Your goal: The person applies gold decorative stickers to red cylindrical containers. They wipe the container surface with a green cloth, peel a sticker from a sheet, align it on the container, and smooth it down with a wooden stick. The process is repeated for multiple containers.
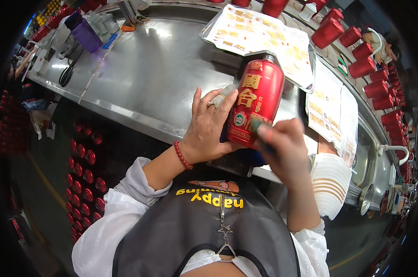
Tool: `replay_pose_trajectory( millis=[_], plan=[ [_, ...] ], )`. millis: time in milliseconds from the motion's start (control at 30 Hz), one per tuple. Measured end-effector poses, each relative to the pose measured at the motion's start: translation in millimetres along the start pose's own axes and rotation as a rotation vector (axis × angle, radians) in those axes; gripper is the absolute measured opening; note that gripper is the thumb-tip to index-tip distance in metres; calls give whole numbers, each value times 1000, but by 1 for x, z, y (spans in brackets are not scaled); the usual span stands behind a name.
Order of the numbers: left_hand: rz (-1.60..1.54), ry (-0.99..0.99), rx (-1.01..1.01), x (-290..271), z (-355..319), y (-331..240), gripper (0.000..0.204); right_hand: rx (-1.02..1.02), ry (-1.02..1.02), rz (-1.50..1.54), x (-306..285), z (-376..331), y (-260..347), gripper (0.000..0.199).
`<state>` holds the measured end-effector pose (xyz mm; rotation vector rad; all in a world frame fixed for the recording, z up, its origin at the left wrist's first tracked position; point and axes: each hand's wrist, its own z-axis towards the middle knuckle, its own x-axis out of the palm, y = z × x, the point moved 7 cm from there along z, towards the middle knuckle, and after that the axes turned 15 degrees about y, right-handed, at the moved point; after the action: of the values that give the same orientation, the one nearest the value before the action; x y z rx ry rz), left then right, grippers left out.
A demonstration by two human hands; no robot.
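- Right hand [285,145], right of centre: blurred, fingers curled at the red bottle's [259,99] lower front; cannot tell its hold.
- Left hand [210,121], centre: half-open against the bottle's left side.
- Red bottle: centre, tilted.
- Metal table [139,64], upper left.

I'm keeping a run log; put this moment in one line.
left hand: touching red bottle, left side; right hand: blurred, at lower front; green bit: at right fingertips, unclear; printed sheet: beyond bottle
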<state>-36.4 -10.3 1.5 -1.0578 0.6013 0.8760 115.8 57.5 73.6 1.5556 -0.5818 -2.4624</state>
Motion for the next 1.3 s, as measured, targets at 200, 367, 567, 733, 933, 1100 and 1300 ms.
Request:
replay_pose_trajectory(
  millis=[200,367,567,733,933,1100,1300],
  plan=[
    [128,150,-44,1,2,0,110,209,-274,-52,-20,2,-41,31],
    [70,49,-26,-4,-1,0,107,121,135,263,-3,10,-11,37],
    [110,88,-38,3,-4,7,110,-19,45,42,3,14,14,38],
    [-20,20,-14,3,-2,5,108,134,-142,-177,0,1,-2,43],
    [69,164,-102,1,2,8,106,208,-216,-166,-4,-4,-5,46],
    [48,71,-44,-6,1,4,107,390,-111,412,4,-16,-10,19],
    [119,151,-68,-1,2,7,108,627,-314,673,28,-28,-39,23]
  ],
)
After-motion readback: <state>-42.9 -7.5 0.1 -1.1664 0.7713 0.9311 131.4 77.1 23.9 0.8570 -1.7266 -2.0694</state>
